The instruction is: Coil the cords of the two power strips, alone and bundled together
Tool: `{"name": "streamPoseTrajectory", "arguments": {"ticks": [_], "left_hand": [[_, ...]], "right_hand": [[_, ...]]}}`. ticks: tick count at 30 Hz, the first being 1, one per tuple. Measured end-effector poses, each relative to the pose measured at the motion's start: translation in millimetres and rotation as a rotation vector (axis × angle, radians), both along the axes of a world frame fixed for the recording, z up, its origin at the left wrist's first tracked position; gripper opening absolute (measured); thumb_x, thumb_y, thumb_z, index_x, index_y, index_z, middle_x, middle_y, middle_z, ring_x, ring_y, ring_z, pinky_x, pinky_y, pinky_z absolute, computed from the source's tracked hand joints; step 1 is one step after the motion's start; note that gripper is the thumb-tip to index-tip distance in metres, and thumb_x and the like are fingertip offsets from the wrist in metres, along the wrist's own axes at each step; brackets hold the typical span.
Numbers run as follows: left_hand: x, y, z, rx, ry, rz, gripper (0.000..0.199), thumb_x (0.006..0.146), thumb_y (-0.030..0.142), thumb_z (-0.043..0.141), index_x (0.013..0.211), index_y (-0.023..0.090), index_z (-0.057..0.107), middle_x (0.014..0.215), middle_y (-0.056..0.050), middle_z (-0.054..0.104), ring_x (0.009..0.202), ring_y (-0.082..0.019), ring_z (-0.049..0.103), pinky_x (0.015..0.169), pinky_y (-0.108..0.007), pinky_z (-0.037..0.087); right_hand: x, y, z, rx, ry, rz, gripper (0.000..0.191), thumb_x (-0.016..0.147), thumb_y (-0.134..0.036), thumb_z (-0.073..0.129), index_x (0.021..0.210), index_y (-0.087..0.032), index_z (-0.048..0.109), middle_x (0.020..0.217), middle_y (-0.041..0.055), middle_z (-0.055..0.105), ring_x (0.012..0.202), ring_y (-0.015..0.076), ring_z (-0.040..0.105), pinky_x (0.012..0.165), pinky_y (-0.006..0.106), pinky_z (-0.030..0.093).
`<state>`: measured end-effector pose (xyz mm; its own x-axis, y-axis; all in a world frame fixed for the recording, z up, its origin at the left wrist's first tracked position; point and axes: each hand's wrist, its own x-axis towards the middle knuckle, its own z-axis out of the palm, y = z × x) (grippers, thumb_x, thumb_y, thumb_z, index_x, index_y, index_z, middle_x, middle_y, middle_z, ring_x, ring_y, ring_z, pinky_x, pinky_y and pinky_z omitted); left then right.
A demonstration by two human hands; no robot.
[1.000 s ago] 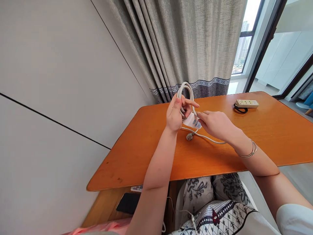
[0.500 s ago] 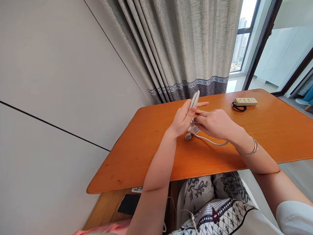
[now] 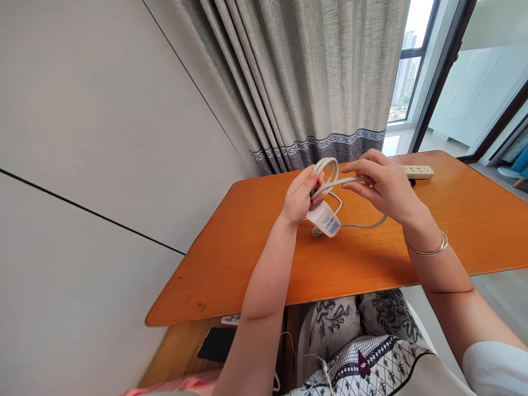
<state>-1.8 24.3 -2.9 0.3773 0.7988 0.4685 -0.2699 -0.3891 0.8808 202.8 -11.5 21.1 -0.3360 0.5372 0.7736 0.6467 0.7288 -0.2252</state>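
My left hand (image 3: 304,193): gripping looped white cord (image 3: 351,180). My right hand (image 3: 390,186): loosely pinching one length; I'd wind evenly, tension light.

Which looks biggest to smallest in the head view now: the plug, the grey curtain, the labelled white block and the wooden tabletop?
1. Wooden tabletop
2. Grey curtain
3. Labelled white block
4. Plug, partly hidden, by its visible part

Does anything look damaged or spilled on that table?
Nothing looks spilled, but the orange-brown wooden table has a small, dark, irregular mark near its front left corner. It interrupts the smoother finish; stain or chip, I can't tell.
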Motion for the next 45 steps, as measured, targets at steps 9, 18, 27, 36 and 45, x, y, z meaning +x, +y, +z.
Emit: {"name": "streamPoseTrajectory", "arguments": {"ticks": [9,18,27,36,45], "left_hand": [[14,-16,11.8,-0.524,-0.192,-0.273,0.064,0.105,0.060,0.015,0.064,0.020,0.042,0.039,0.011,0.015,0.030,-0.005,0.008,0.035,-0.016,0.022],[15,-22,6.3,-0.536,-0.106,-0.395,0.058,0.102,0.064,0.031,0.066,0.020,0.041,0.040,0.010,0.023,0.030,-0.004,0.013,0.034,-0.016,0.023],[16,-29,15.2,-0.447,-0.229,-0.217,0.048,0.105,0.056,0.033,0.073,0.022,0.038,0.048,0.010,0.028,0.032,-0.004,0.012,0.035,-0.018,0.022],[15,-25,14.1,-0.406,-0.220,-0.181,0.050,0.107,0.056,0.025,0.071,0.022,0.034,0.044,0.010,0.018,0.032,-0.006,0.013,0.038,-0.020,0.027],[11,-29,9.1,-0.301,-0.209,-0.135,0.052,0.105,0.061,0.028,0.071,0.023,0.038,0.044,0.009,0.023,0.031,-0.007,0.017,0.039,-0.024,0.030]], "right_hand": [[-14,28,-15.2,-0.441,0.357,0.393,0.047,0.102,-0.062,0.045,0.103,-0.019,0.064,0.064,-0.0033,0.057,0.060,0.0130,0.062,0.058,0.025,0.049],[-20,30,-14.6,-0.724,0.552,0.510,0.064,0.087,-0.086,0.042,0.068,-0.025,0.044,0.042,-0.0073,0.037,0.035,0.0119,0.043,0.036,0.025,0.034],[-23,39,-18.1,-0.689,0.608,0.540,0.064,0.083,-0.086,0.050,0.084,-0.023,0.055,0.059,-0.0051,0.046,0.052,0.0132,0.054,0.053,0.028,0.046],[-28,43,-27.1,-0.701,0.611,0.506,0.056,0.091,-0.081,0.042,0.085,-0.025,0.044,0.057,-0.0056,0.044,0.054,0.0153,0.057,0.056,0.029,0.049],[-32,38,-25.4,-0.769,0.641,0.541,0.053,0.096,-0.075,0.039,0.098,-0.024,0.053,0.064,-0.0027,0.050,0.058,0.0164,0.059,0.057,0.031,0.050]]}}
